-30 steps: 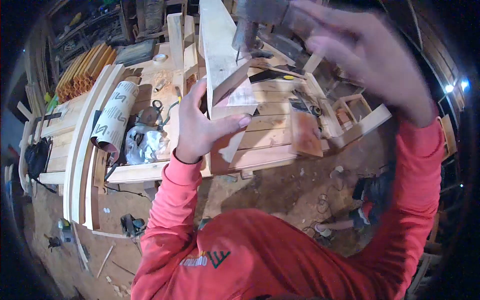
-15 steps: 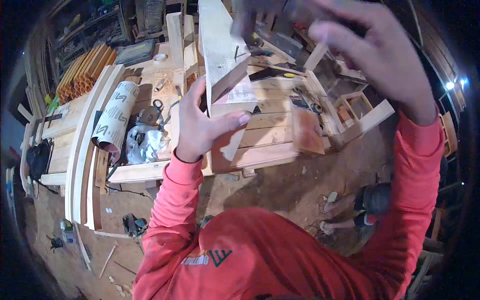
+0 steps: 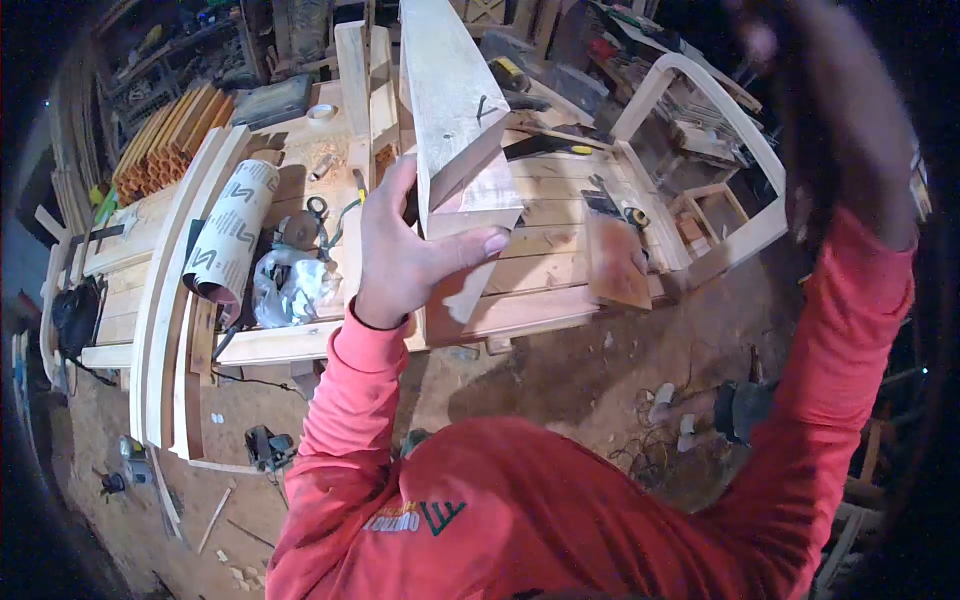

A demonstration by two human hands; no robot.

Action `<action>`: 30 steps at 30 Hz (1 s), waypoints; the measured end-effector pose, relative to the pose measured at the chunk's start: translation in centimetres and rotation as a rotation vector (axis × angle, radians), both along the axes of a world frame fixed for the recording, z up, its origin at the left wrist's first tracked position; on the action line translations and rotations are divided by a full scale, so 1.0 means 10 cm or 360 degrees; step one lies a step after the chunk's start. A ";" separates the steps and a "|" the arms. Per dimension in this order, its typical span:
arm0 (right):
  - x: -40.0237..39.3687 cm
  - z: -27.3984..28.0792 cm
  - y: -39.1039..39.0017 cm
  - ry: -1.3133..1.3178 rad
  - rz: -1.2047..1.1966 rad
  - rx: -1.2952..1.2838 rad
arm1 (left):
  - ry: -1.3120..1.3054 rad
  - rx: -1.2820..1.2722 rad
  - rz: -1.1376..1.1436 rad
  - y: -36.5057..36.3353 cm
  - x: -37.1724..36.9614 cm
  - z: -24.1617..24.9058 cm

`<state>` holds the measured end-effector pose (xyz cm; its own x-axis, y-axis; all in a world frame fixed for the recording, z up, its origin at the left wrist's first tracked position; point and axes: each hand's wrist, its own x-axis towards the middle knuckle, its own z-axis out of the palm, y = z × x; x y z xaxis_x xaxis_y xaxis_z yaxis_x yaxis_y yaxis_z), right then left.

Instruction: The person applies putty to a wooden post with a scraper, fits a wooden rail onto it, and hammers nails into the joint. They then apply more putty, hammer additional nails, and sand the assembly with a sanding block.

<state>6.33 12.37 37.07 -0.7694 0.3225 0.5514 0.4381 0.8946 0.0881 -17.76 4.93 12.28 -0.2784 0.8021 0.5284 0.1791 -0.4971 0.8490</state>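
Note:
My left hand (image 3: 410, 255) is wrapped round two pale pieces of timber, thumb pressed along the lower one. The upper wooden beam (image 3: 445, 95) ends in a slanted cut and rests against the lower wooden piece (image 3: 475, 208). A nail (image 3: 484, 106) stands partly out of the beam near that cut, slightly tilted. High at the upper right, my right hand (image 3: 850, 125) is raised, dark and smeared by motion. Its fingers are curled round a hammer, which is mostly lost in the shadow there.
On the slatted wooden bench lie a printed roll (image 3: 233, 230), a plastic bag (image 3: 288, 287), scissors (image 3: 317, 207) and a reddish sheet (image 3: 617, 260). Stacked orange timber (image 3: 172, 140) is at the left. A curved wooden frame (image 3: 770, 165) extends to the right. A person's feet (image 3: 675, 415) show below.
My right hand has swung up and rightward with the hammer, away from the nail. My left hand stays on the timber, which has shifted only slightly.

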 end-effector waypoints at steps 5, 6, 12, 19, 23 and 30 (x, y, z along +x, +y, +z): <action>0.00 -0.02 0.05 -0.0035 -0.0141 0.0106 | -0.0099 0.0130 -0.0002 0.07 0.02 -0.06; -0.11 -0.18 0.00 -0.0137 0.0009 0.0089 | -0.0114 0.0174 0.0004 0.06 0.03 -0.05; -0.03 0.06 0.01 -0.0015 -0.0011 -0.0003 | 0.0025 0.0094 0.0088 0.04 0.01 -0.05; -0.25 -0.31 -0.01 -0.0266 0.0228 0.0008 | -0.0014 0.0073 0.0030 0.01 0.01 -0.01; -0.09 -0.11 -0.03 -0.0095 0.0085 -0.0011 | -0.0029 0.0055 0.0041 -0.01 0.03 0.05; -0.12 -0.17 0.08 -0.0140 -0.0046 0.0148 | -0.0023 0.0121 0.0030 0.05 0.01 -0.04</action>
